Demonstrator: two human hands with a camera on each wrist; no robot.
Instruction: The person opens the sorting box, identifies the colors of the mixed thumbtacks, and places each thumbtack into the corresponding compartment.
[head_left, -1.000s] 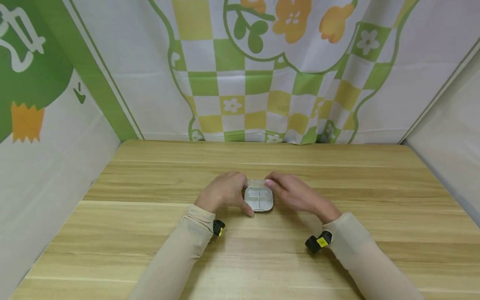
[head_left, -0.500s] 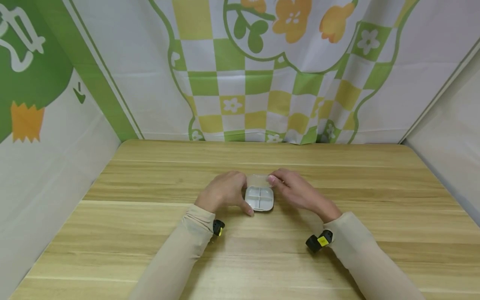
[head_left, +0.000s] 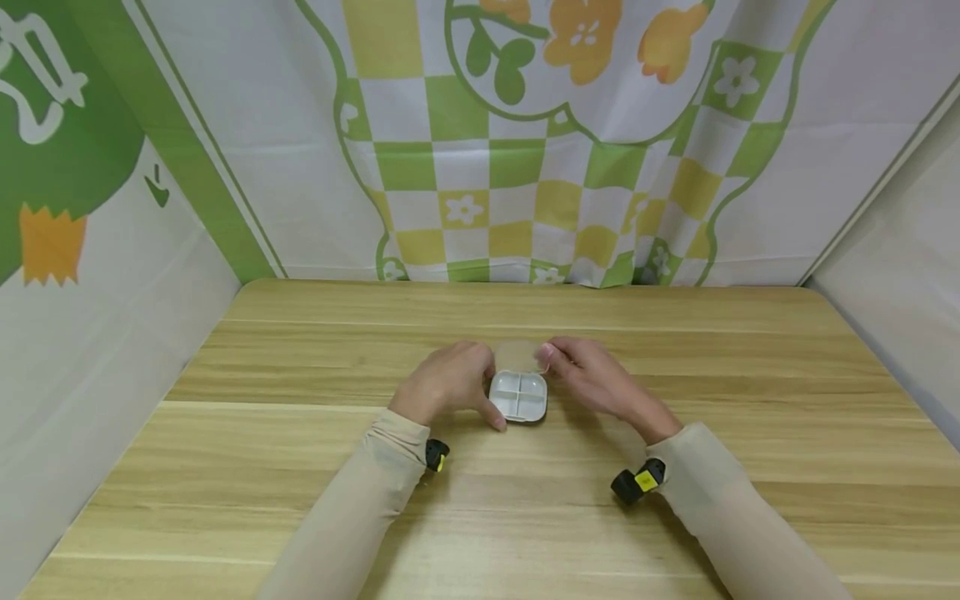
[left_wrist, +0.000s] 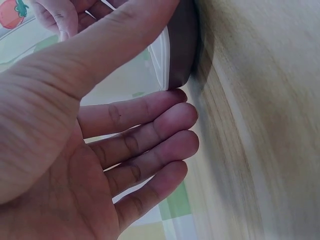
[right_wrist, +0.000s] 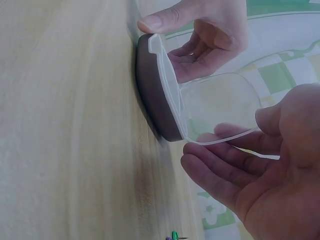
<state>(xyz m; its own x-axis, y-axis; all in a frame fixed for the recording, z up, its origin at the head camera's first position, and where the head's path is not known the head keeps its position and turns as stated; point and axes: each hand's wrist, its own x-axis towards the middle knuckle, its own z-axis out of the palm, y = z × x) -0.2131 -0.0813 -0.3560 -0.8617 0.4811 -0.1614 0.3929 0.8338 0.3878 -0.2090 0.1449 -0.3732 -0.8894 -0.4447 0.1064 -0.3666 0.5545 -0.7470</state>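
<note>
A small square pill box sits on the table, its white inside divided into four-way sections by a cross; nothing shows in them. Its brown base rests on the wood. The clear hinged lid stands raised at the far side. My left hand holds the box from the left, thumb at the near corner and fingers toward the far side. With thumb and fingers, my right hand pinches the right edge of the lid. In the left wrist view, the left thumb hides part of the box.
The wooden table spreads around the box. Behind it hangs a checked, flowered curtain; white fabric walls stand at both sides. Tiny green and purple items peek in at the bottom of the right wrist view.
The lid has swung up and back from over the box, the right hand moving slightly away with it. The left hand and the box base have stayed put.
</note>
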